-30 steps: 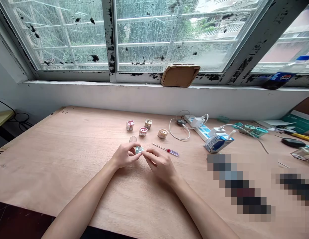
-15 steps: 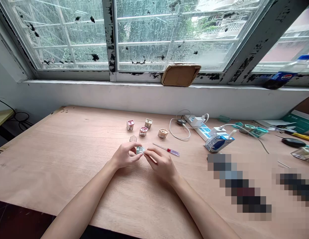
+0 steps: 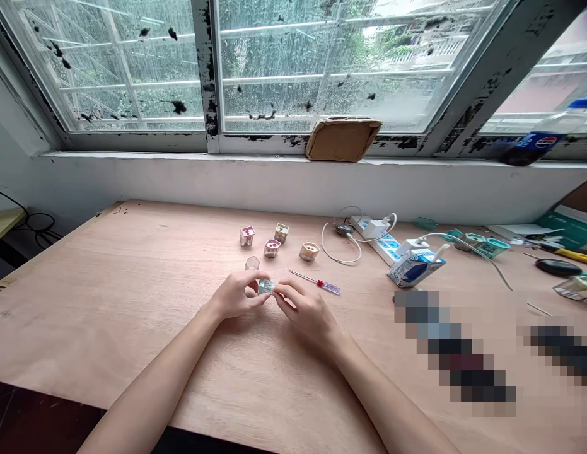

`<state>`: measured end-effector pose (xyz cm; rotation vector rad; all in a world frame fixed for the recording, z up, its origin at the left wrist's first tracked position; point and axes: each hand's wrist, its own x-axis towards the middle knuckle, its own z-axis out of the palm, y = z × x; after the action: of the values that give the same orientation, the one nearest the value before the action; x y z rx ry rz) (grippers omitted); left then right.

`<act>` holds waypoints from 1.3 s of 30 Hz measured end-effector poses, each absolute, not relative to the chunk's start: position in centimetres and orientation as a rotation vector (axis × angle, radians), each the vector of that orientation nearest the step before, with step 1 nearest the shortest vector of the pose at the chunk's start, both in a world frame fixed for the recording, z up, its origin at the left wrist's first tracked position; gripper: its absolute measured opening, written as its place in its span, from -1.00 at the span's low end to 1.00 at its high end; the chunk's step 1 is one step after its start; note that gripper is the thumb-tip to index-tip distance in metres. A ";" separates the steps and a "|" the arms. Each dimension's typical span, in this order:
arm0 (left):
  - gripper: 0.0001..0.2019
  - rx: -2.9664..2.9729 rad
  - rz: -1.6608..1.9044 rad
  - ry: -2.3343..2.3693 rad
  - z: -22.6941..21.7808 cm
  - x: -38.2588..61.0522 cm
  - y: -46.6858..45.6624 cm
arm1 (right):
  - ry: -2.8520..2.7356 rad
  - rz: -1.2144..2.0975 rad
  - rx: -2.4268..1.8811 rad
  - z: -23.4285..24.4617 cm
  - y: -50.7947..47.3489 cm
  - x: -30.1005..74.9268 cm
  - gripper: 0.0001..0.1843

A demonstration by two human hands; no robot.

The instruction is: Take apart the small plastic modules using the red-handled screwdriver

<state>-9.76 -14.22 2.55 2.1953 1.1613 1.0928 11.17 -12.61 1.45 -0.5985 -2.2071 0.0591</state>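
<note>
My left hand [image 3: 239,294] pinches a small clear container with pale green parts [image 3: 265,286] between thumb and fingers. From the other side, the fingertips of my right hand [image 3: 306,308] are pressed together at the container's right end; what is between them, if anything, is too small to make out. Just behind my left fingers stands a clear hexagonal piece [image 3: 252,263]. A thin screwdriver [image 3: 321,285] with a red and clear purple handle lies to the right. Farther back are small hexagonal containers: two pink-topped ones [image 3: 246,236], a brownish one [image 3: 282,233] and an orange one [image 3: 309,251].
To the right are a white power strip [image 3: 385,248] with chargers and cables, a blue-and-white drink carton [image 3: 416,265], green containers [image 3: 492,247] and a black computer mouse [image 3: 558,268]. A cola bottle [image 3: 541,140] and cardboard piece [image 3: 343,140] rest along the window sill.
</note>
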 end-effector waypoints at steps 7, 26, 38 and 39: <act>-0.76 2.171 1.051 1.166 3.0 -9.6 -14.5 | -2.220 0.004 -0.584 1.4 -12.6 11.2 -0.84; -0.74 2.196 1.061 1.117 2.2 -10.0 -14.1 | -1.968 0.797 -0.785 0.8 -12.1 11.2 -0.89; -0.77 2.181 1.087 1.153 2.2 -9.7 -14.0 | -1.859 0.996 -0.863 -0.5 -12.0 11.0 -0.82; -0.77 2.183 1.092 1.153 2.2 -9.7 -14.0 | -1.849 1.007 -0.861 -0.5 -12.0 11.0 -0.81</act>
<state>-9.73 -14.04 2.21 2.1830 1.1534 1.0916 10.97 -12.05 -0.46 -0.8606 -1.8492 1.0068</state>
